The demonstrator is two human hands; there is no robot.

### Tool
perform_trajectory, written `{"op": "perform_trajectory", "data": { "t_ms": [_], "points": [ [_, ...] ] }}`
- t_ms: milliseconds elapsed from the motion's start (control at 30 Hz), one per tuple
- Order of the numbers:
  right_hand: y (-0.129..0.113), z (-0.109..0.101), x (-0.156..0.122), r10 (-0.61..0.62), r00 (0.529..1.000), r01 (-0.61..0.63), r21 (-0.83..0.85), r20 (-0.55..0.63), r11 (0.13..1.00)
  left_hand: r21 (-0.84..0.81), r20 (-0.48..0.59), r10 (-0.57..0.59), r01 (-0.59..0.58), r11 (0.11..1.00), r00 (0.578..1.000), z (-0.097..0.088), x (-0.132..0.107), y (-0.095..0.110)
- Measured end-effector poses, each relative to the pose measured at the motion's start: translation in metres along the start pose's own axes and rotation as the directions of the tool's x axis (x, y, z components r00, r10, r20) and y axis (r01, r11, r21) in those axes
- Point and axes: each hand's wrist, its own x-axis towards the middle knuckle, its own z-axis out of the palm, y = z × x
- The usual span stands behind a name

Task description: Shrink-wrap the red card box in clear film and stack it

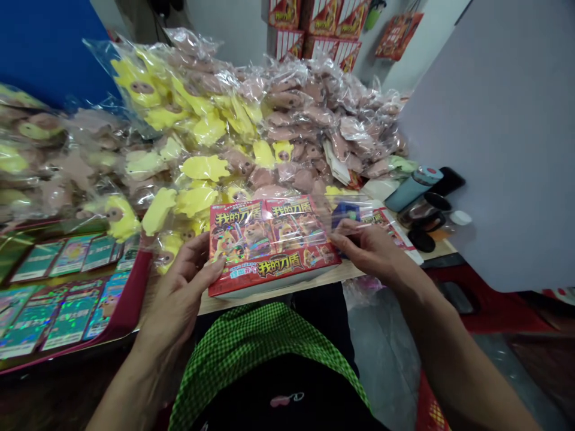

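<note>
My left hand (179, 293) grips the left end of a red printed card box (269, 245), which bears the title 我的刀盾 and cartoon dog art. My right hand (368, 251) pinches the box's right end through a sheet of clear plastic film (348, 209). The film lies over the top of the box and stretches to the right, with a blue item (345, 214) showing through it. Behind the box rises a large heap of bagged yellow and pink plush toys (251, 137).
A red-edged tray of shiny trading cards (67, 293) lies at the left. To the right stand a teal bottle (413, 188), a black phone (448, 181) and small dark items. Stacked red cartons (314, 36) stand behind, and a large grey-white board (498, 137) rises at the right.
</note>
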Motion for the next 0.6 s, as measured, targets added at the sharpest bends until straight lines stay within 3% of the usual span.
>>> {"op": "perform_trajectory", "data": {
  "t_ms": [600],
  "points": [
    [0.004,0.017,-0.009,-0.169,0.967,0.132,-0.198,-0.188,0.971,0.009,-0.004,0.038,-0.038,0.999,0.999,-0.001,-0.001,-0.006]
  ]
}}
